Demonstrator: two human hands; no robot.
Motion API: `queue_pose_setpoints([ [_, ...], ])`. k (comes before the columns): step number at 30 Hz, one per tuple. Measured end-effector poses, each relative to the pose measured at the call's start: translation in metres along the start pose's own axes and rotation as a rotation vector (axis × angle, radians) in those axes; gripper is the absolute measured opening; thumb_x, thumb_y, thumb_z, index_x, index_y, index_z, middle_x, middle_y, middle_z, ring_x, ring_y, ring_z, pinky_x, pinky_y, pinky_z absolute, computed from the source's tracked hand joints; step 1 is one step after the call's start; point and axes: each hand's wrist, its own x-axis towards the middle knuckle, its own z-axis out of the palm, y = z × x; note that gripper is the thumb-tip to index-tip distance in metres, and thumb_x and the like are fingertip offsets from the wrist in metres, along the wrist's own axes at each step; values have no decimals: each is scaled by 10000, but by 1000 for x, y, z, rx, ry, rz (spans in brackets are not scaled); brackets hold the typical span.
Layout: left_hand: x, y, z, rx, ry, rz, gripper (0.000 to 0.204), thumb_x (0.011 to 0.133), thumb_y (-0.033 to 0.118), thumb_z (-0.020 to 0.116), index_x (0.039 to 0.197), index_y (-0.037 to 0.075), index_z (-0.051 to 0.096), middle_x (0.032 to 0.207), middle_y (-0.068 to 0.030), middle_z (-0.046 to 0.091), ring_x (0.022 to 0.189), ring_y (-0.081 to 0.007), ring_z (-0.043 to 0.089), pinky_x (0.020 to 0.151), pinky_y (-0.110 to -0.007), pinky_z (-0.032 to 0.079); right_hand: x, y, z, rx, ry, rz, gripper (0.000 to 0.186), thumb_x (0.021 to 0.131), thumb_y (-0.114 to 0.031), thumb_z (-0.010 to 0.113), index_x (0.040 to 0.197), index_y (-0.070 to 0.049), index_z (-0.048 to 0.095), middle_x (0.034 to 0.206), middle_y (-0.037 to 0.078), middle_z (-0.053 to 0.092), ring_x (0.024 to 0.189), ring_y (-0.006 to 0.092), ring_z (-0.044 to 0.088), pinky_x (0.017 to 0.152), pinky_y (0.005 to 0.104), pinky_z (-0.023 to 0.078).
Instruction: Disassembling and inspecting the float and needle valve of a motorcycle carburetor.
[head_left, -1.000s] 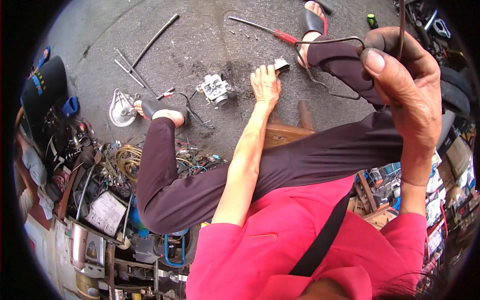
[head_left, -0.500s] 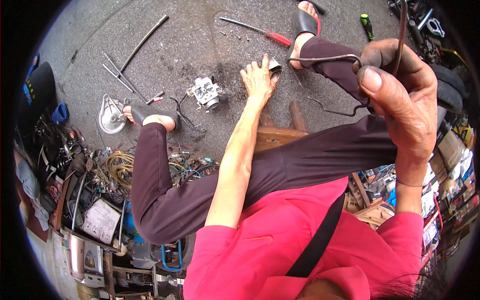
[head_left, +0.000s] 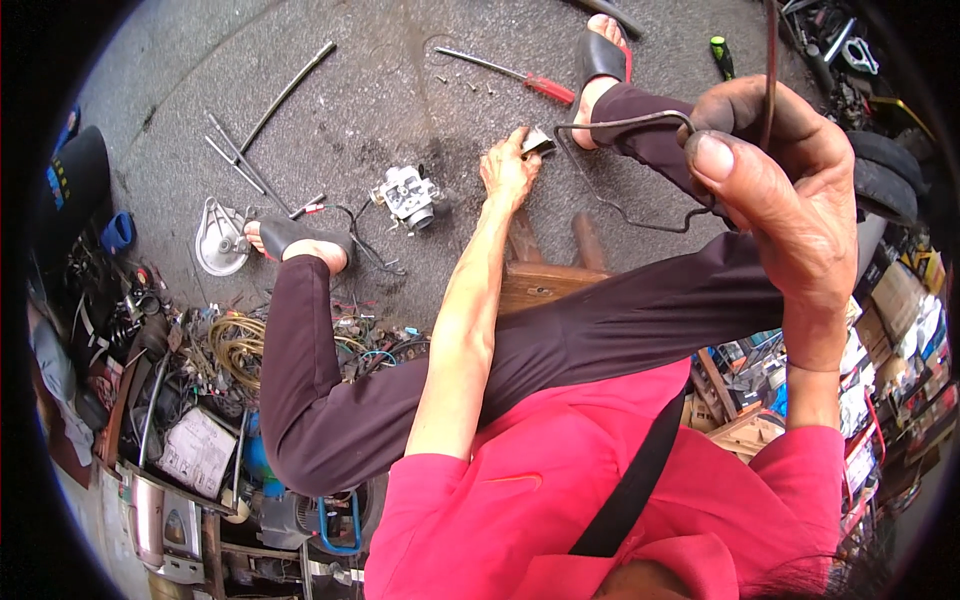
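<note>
My right hand, raised close to the camera, pinches a thin bent wire between thumb and fingers. The wire bends out leftward into an angular loop. A dark reddish rod-like length rises from the same fingers; whether it belongs to the wire I cannot tell. Down at the ground, my left hand has its fingers closed on a small cup-shaped metal part. A silver carburetor lies on the ground to the left of that hand.
A red-handled screwdriver and small screws lie ahead. Behind my left hand is a wooden stool. Metal rods and a round metal cover are at left. A green-handled tool and piled parts flank my legs.
My left hand's fingers, spread before, have drawn together at the metal part. The wire in my right hand has turned a little, and its loop shows more fully. The whole view has shifted slightly.
</note>
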Motion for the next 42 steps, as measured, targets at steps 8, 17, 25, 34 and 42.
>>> queue_pose_setpoints([
  [8,8,-12,-9,-690,-60,-298,519,615,84,741,1092,-32,572,842,-129,654,633,-147,625,573,-269,515,2,-8,10,-10,-20,-62,228,767,-202,674,883,-19,602,632,-37,516,459,-9,359,407,147,224],
  [17,-12,73,-120,-1047,-25,-298,362,686,166,753,977,70,559,699,-18,602,501,-74,529,448,-190,391,1,-35,18,244,-57,-296,122,810,-90,635,827,28,608,682,34,609,585,51,533,496,186,441],
  [25,-98,163,-259,-974,-70,-37,309,775,162,670,1050,70,561,907,-54,646,756,-169,643,623,-290,512,13,-40,33,92,-37,-624,129,819,-104,601,868,14,616,724,42,617,636,75,547,564,226,445],
  [34,-169,167,-309,-1093,-69,103,271,806,104,615,1037,-31,565,896,-110,645,729,-185,654,638,-313,561,-2,-38,88,-175,-199,-832,188,849,-143,523,896,-22,658,703,14,615,675,43,543,583,205,428],
  [42,-180,186,-314,-1046,-46,125,325,739,136,705,1019,18,589,859,-57,642,706,-139,641,655,-269,550,-9,-48,81,-144,-447,-386,547,715,-529,652,933,-28,675,520,-55,425,460,18,355,422,218,248],
])
